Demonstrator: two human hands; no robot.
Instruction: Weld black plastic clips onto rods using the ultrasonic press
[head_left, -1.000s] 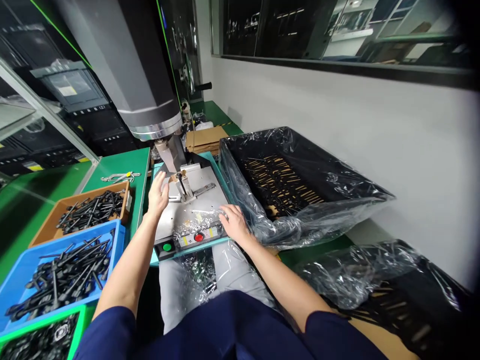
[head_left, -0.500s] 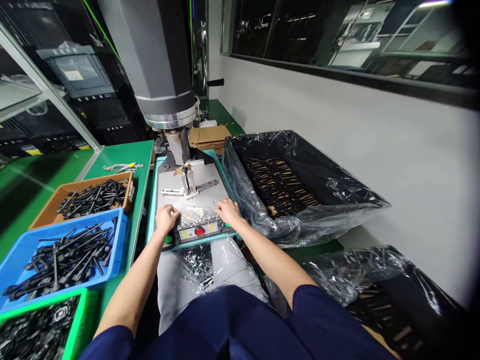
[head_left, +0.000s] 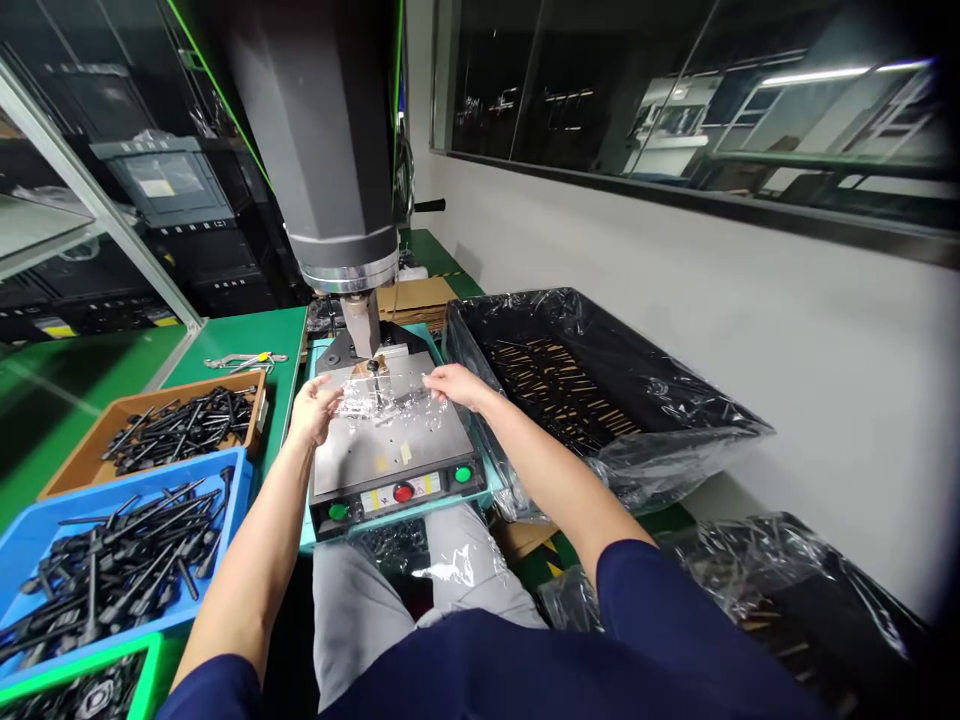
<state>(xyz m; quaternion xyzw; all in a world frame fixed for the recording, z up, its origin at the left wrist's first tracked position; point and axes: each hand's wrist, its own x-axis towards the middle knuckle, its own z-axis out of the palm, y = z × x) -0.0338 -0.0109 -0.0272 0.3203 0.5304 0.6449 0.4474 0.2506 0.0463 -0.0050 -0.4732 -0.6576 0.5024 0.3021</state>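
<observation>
My left hand (head_left: 312,408) pinches one side of a thin clear plastic film (head_left: 358,403). On the other side my right hand (head_left: 454,385) grips the film between thumb and fingertips. It spans the gap between my hands, above the metal plate (head_left: 364,455) of a press machine. Behind the film stands a small fixture with a black-headed part (head_left: 373,368) upright in it. Over that fixture hangs the machine's metal horn (head_left: 361,325), under a big grey head (head_left: 330,190). A red button (head_left: 403,493) sits between two green buttons on the front panel.
To the left are an orange bin (head_left: 82,450), a blue bin (head_left: 238,500) and a green bin (head_left: 154,665), holding black parts. Pliers (head_left: 244,360) lie behind them. On the right stands a black tray (head_left: 637,350) lined with clear plastic, containing rows of parts.
Both hands have risen from the plate's front edge toward the fixture, lifting the plastic film with them. The front buttons are now uncovered. The camera view has tilted up slightly.
</observation>
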